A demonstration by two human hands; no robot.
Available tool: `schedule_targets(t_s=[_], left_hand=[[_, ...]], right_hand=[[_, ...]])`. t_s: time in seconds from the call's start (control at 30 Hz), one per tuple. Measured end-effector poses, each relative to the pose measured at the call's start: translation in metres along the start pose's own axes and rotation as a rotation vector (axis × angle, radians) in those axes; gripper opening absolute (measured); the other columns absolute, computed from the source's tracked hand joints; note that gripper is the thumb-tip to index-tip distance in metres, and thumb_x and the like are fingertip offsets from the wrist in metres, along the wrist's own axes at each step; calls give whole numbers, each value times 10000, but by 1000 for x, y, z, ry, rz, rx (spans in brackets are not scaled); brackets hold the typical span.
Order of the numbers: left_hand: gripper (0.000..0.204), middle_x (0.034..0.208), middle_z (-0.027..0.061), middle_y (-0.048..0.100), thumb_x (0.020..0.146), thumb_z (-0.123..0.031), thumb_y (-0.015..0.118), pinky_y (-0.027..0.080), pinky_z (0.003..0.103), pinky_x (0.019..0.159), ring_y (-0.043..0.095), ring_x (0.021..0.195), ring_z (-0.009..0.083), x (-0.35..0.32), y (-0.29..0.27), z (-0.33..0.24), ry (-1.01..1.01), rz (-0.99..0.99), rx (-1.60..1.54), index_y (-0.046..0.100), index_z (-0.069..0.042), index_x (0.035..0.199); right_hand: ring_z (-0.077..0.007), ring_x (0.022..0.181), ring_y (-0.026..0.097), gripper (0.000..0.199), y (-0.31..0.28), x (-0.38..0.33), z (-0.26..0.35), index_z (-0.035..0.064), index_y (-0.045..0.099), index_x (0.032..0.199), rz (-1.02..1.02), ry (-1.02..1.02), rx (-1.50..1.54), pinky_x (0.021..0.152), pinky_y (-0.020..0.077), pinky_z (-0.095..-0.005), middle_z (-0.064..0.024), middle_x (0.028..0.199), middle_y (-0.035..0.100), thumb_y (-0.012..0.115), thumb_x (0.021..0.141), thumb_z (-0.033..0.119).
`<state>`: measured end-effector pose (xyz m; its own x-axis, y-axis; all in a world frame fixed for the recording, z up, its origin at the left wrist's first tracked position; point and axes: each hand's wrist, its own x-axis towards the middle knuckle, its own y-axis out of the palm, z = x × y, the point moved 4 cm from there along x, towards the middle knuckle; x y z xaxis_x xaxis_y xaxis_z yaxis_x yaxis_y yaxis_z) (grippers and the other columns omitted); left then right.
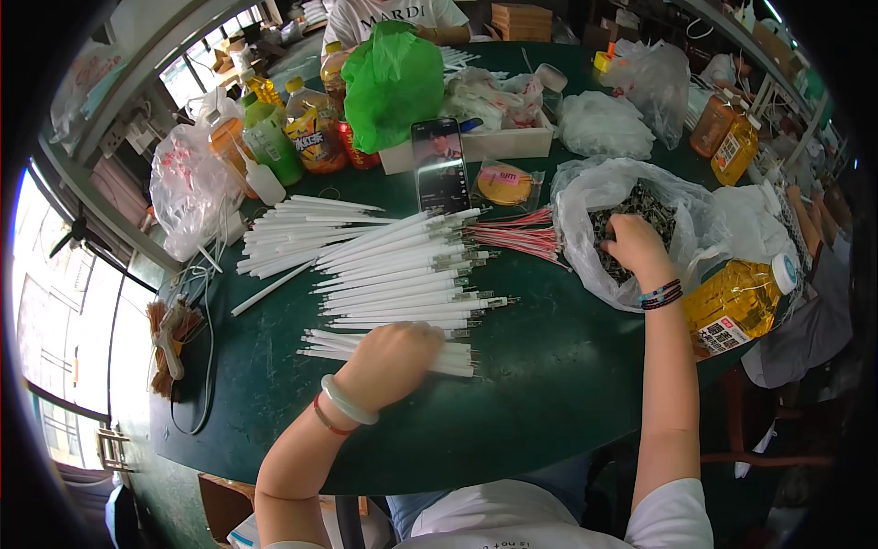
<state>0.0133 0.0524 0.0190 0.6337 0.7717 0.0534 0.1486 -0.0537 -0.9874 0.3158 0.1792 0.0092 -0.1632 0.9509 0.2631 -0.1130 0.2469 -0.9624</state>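
Observation:
My left hand point(391, 364), wearing a pale bangle and a red cord, rests over the near end of a row of slim white tubes point(389, 282). Its fingers point down and are blurred and mostly hidden. Thin metal ends stick out at the right of many tubes. At the right, my right hand point(637, 242) reaches into a clear plastic bag point(581, 265) full of small dark metal pieces point(651, 206). Beaded bracelets circle that wrist. Thumb and fingers are curled together over the pieces; what they pinch is too small to name.
More white tubes point(293, 238) lie at the left, with red-and-white wires point(517, 236) beyond the row. A phone point(441, 165) stands against a white box point(521, 145). Bottles point(314, 123) and a green bag point(393, 87) crowd the back. A yellow oil bottle point(736, 302) lies near my right arm.

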Motion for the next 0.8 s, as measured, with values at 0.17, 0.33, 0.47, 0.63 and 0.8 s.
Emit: schedule_targets(t_s=[0.17, 0.33, 0.47, 0.63, 0.8], left_hand=[[236, 797, 105, 523, 604, -28, 610, 474, 357, 593, 569, 683, 274, 2, 8, 8, -46, -51, 107, 512, -12, 818], [249, 797, 117, 525, 619, -25, 611, 465, 365, 619, 562, 708, 296, -1, -14, 1, -96, -38, 50, 490, -16, 837], [322, 828, 144, 546, 625, -9, 616, 445, 367, 644, 553, 760, 323, -10, -51, 2, -176, -210, -163, 479, -17, 917], [206, 631, 99, 565, 683, -95, 687, 445, 255, 539, 555, 542, 183, -14, -67, 12, -285, -348, -596, 562, 18, 802], [175, 708, 46, 582, 734, -72, 646, 466, 224, 526, 563, 577, 99, -13, -46, 19, -439, -370, -1260, 573, 28, 857]], right_hand=[[-326, 758, 576, 65, 11, 6, -2, 12, 598, 686, -14, 10, 66, 686, 461, -396, -162, 759, 600, 613, 667, 72], [-320, 736, 577, 40, 0, 0, -4, 12, 590, 668, -97, 19, 80, 678, 462, -391, -158, 731, 596, 603, 660, 49], [-314, 685, 579, 52, -21, -2, -5, 5, 577, 709, -136, 103, 63, 647, 466, -387, -141, 730, 602, 599, 667, 27], [-167, 608, 570, 279, -63, -8, 50, 18, 555, 963, -237, -35, 824, 590, 455, -278, -69, 661, 581, 626, 694, 11], [-59, 723, 530, 210, -57, -16, 146, -1, 591, 905, 234, -254, 1325, 666, 446, -183, -9, 790, 572, 646, 705, -38]])
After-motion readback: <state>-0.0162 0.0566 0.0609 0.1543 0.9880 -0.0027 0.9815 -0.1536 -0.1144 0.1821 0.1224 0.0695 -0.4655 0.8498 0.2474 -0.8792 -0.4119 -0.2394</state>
